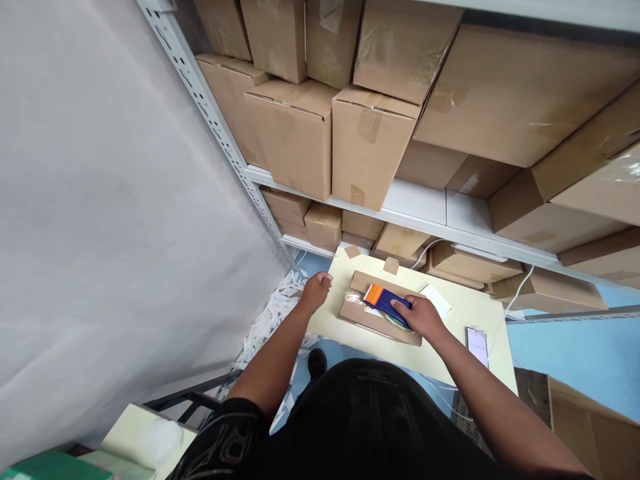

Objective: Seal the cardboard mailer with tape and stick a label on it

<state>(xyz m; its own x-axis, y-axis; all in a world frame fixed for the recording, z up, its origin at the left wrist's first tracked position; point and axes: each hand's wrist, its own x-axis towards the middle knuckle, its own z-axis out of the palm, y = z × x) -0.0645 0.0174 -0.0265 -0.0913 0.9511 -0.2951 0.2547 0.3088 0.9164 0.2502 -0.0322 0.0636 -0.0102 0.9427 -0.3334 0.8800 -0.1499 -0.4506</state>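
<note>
My right hand (423, 315) is closed around a blue-and-orange tape dispenser (386, 301), its thumb on top. The dispenser lies over a small cardboard box (353, 313) on the pale yellow table (325, 325). Part of a tape roll shows under the dispenser. Shiny clear tape covers the box's left end. To the left of the box, near the table's edge, my left hand (317, 293) is held with curled fingers. What its fingers hold, if anything, is hidden.
A phone (477, 347) and a white sheet (437, 300) lie to the right. Small cardboard scraps (391, 265) rest at the table's back. Shelves of cardboard boxes (373, 140) rise beyond. Shredded paper (267, 320) covers the floor at left; an open carton (585, 420) stands at right.
</note>
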